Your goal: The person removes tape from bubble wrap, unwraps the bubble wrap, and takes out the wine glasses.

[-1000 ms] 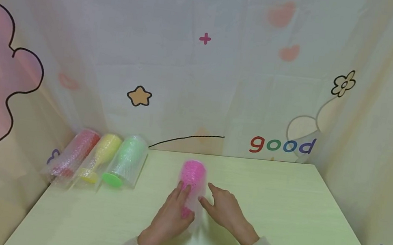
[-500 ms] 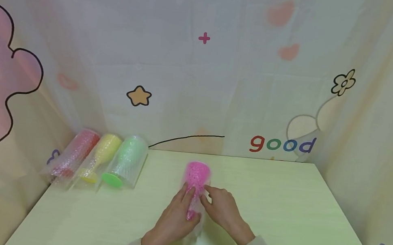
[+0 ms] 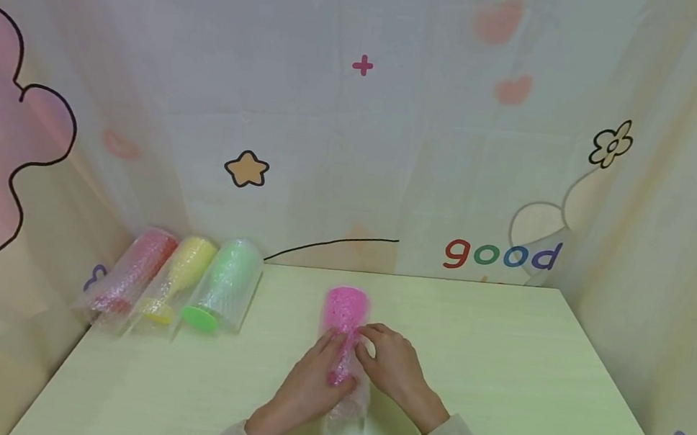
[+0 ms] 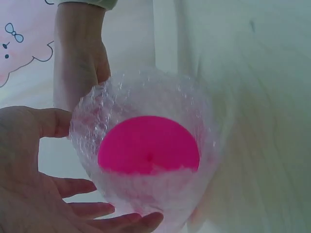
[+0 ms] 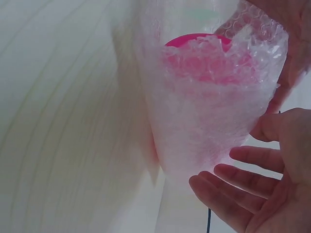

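Observation:
A pink goblet (image 3: 345, 307) wrapped in clear bubble wrap (image 3: 349, 412) lies on the table, its bowl toward the back wall. My left hand (image 3: 310, 381) rests on its left side and top, fingers stretched along the wrap and thumb near the base. On the other side, the fingertips of my right hand (image 3: 396, 370) touch the wrap by the stem. The left wrist view shows the round pink base (image 4: 148, 145) inside the loose open end of the wrap. In the right wrist view, my right hand (image 5: 262, 179) has lightly bent fingers along the wrap.
Three wrapped pieces lie side by side at the table's back left: a red one (image 3: 140, 268), a yellow goblet (image 3: 187, 267) and a green goblet (image 3: 230, 275). A printed curtain (image 3: 357, 146) hangs behind the table (image 3: 498, 381).
The wrapped pink goblet rolled slightly right, then back a little left. My right hand has come in from beside the wrap to touch it. My left hand has stayed on it.

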Motion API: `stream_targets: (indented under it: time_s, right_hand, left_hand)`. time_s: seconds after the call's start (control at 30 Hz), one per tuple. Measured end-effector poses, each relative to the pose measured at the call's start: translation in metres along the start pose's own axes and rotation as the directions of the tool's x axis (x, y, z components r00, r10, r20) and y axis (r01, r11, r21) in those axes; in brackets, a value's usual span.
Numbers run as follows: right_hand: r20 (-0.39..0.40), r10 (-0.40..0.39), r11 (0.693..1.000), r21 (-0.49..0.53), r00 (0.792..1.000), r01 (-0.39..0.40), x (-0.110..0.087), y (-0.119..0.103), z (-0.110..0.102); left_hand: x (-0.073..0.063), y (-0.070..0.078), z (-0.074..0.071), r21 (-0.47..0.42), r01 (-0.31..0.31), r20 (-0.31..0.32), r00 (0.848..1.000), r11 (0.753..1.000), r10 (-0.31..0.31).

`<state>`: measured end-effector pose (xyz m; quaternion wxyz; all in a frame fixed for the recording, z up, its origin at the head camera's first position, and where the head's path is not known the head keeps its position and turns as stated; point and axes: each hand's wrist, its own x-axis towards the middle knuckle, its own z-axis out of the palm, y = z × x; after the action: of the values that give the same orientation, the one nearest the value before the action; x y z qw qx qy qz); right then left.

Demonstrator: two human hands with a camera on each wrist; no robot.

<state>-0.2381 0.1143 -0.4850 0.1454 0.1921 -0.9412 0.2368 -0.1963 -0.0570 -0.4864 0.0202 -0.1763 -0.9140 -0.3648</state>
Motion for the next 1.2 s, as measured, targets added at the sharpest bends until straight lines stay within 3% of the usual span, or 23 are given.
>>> stream_targets:
  time_s: [0.13,0.23,0.37,0.47,0.53,0.8,0.97,1.1,1.2]
  right_hand:
    - [0.004,-0.005,1.0,0.008,1.0,0.005,-0.001,0.002,0.0]
    - [0.016,0.012,0.999,0.035,1.0,-0.012,-0.001,0.002,-0.001]
    - [0.021,0.026,0.998,0.061,0.999,-0.027,-0.001,0.003,0.001]
    - [0.028,0.035,0.996,0.076,0.999,-0.037,-0.001,0.005,0.004]
    - [0.036,0.043,0.995,0.087,0.998,-0.046,-0.002,0.006,0.005]
    - [0.054,0.037,0.993,0.107,0.998,-0.043,-0.006,0.006,0.004]
    - [0.074,0.035,0.996,0.075,0.997,-0.04,-0.013,0.004,-0.004]
    - [0.057,0.071,0.996,0.056,0.996,-0.074,-0.018,0.0,-0.012]
    - [0.046,0.087,0.995,0.055,0.995,-0.089,-0.02,-0.002,-0.016]
  left_hand:
    - [0.006,-0.008,-0.006,-0.003,0.03,-0.033,0.999,1.0,-0.03]
    - [0.016,-0.019,-0.011,-0.11,0.091,-0.021,0.995,0.99,-0.094]
    - [0.027,-0.033,-0.011,-0.298,0.223,0.106,0.974,0.928,-0.2]
    - [0.028,-0.036,-0.007,-0.376,0.292,0.191,0.953,0.88,-0.234]
    - [0.028,-0.037,-0.004,-0.401,0.303,0.212,0.949,0.865,-0.234]
    - [0.028,-0.036,0.005,-0.461,0.281,0.192,0.958,0.842,-0.214]
    - [0.026,-0.035,0.007,-0.546,0.288,0.224,0.955,0.787,-0.194]
    - [0.024,-0.035,0.006,-0.605,0.323,0.28,0.942,0.728,-0.185]
    - [0.022,-0.034,0.004,-0.626,0.337,0.309,0.935,0.703,-0.173]
